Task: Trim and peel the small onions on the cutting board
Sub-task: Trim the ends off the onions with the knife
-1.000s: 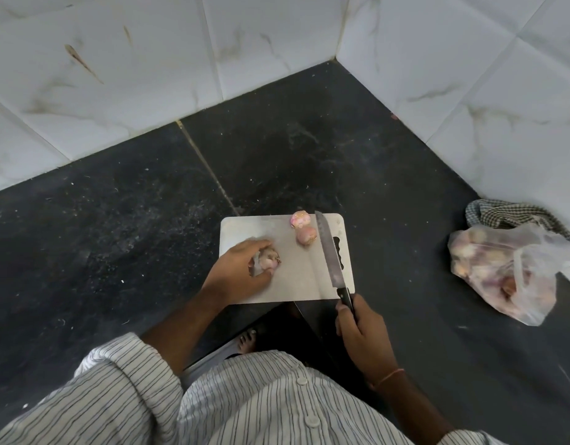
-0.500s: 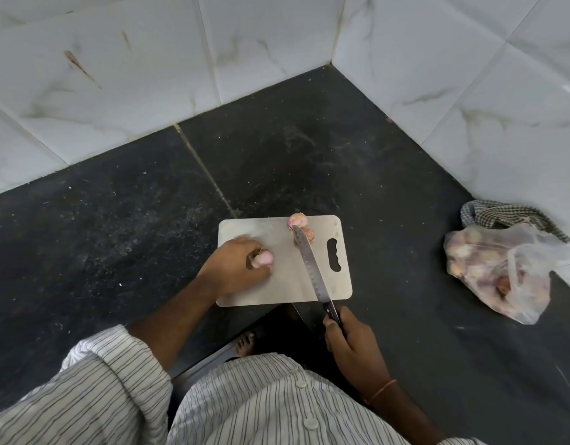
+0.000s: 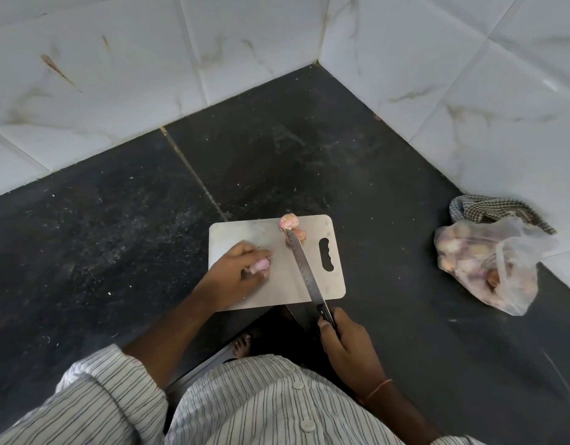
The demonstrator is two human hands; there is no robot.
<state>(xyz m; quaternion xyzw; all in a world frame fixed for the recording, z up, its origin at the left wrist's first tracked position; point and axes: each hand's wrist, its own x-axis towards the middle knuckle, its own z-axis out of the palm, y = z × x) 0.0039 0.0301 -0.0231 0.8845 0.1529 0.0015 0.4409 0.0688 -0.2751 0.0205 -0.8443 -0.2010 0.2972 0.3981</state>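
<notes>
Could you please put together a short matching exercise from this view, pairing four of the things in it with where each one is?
Things:
1. knife
2. peeled onion
3. plastic bag of onions
4. checked cloth

Places:
A. on the dark counter, right of the cutting board
B. gripped by the right hand, tip at the two onions on the board's far edge
C. against the wall, just behind the bag
D. held in the left hand over the board

Pairs: 1-B, 2-D, 3-A, 4-C

I see a matt pale cutting board (image 3: 245,231), shiny metal knife blade (image 3: 304,268), speckled dark stone counter (image 3: 117,220), crinkled clear plastic bag (image 3: 489,261), checked cloth (image 3: 489,208).
</notes>
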